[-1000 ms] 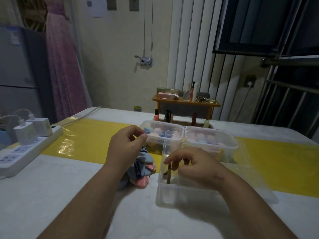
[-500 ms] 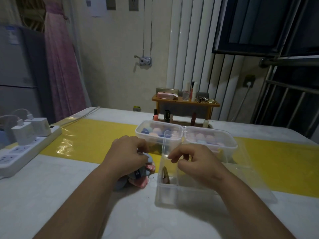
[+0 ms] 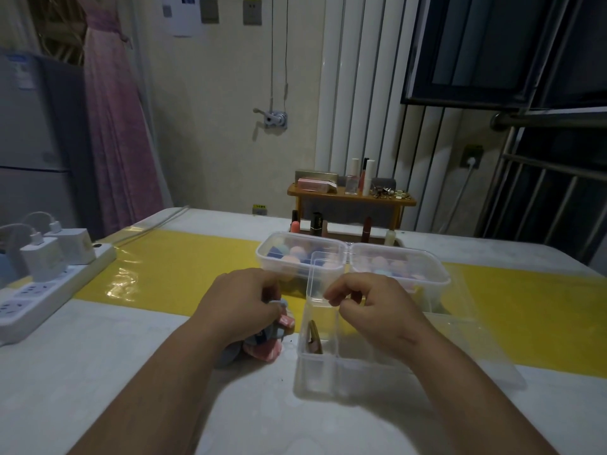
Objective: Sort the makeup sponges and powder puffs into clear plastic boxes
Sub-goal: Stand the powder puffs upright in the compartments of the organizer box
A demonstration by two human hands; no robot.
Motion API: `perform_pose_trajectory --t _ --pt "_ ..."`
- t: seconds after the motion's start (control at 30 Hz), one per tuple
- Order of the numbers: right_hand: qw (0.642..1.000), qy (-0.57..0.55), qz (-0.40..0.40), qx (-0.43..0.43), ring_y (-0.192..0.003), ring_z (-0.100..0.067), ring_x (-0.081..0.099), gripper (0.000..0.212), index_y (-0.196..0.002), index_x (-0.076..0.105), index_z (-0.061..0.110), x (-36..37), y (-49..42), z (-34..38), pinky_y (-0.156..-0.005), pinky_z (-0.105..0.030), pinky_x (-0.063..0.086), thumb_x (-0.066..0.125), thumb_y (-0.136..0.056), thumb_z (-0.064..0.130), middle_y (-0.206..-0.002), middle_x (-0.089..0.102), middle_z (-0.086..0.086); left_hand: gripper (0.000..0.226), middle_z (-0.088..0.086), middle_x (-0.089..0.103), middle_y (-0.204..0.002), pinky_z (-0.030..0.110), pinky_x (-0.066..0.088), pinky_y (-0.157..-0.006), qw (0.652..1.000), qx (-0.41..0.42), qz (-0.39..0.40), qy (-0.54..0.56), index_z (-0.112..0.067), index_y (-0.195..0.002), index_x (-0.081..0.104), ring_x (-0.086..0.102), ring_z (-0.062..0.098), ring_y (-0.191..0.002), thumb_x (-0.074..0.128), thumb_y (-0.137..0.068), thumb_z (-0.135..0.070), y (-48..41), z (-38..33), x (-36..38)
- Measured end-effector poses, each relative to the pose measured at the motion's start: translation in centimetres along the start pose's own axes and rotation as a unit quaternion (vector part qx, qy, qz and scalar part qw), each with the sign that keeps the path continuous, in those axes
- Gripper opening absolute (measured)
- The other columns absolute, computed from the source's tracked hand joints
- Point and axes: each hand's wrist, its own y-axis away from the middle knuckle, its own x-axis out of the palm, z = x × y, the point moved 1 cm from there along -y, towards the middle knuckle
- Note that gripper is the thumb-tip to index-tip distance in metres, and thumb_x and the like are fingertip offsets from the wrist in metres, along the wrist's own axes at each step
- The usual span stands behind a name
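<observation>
Looks mostly done: both far boxes [image 3: 266,261] past the hands hold sponges [image 3: 297,251]. Left hand [image 3: 241,307] grips a leftover blue-pink bundle [image 3: 264,351]. Right hand [image 3: 372,311] is curled over the near box [image 3: 317,367], grasp unclear.

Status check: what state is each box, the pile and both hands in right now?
Near box, lidless, one brown item inside.
Left hand, gripping the puff pile on the table.
Right hand, fingers curled over the near box; grip unclear.
Back left box, holding sponges.
Back right box, holding sponges.
Power strip, two chargers plugged in.
</observation>
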Motion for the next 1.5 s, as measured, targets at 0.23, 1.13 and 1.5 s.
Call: perform_pose_trajectory --t 0.23,1.13,1.5 --pt "1.0 -0.006 0.01 0.005 -0.087 0.008 0.057 0.028 -0.084 0.065 0.051 0.0 0.1 -0.2 -0.063 -0.011 0.043 0.054 -0.081 0.025 -0.087 0.067 0.022 0.014 -0.014 0.051 -0.075 0.028 0.031 -0.061 0.993 0.018 -0.119 0.012 -0.029 -0.082 0.072 0.049 0.013 -0.081 0.071 -0.084 -0.042 -0.3 -0.4 -0.4" --pt "0.999 -0.004 0.031 0.016 -0.102 0.011 0.047 0.058 -0.11 0.037 0.077 0.0 0.2 0.5 -0.072 -0.018 0.043 0.056 -0.078 0.033 -0.118 0.048 0.037 0.027 0.0 0.075 -0.076 0.021 0.055 -0.059 0.878 -0.063 -0.097 0.464 -0.027 -0.093 0.071 0.07 0.015 -0.065 0.067 -0.09 -0.001 0.1 -2.6 -0.1" --pt "1.0 0.002 0.019 0.003 -0.099 0.015 0.046 0.043 -0.106 0.053 0.064 0.2 0.1 0.0 -0.071 -0.017 0.041 0.057 -0.083 0.028 -0.117 0.053 0.031 0.02 0.004 0.075 -0.079 0.022 0.056 -0.06 0.877 -0.043 -0.065 0.474 -0.019 -0.099 0.07 0.071 0.019 -0.067 0.066 -0.091 -0.001 0.2 -2.9 0.0"
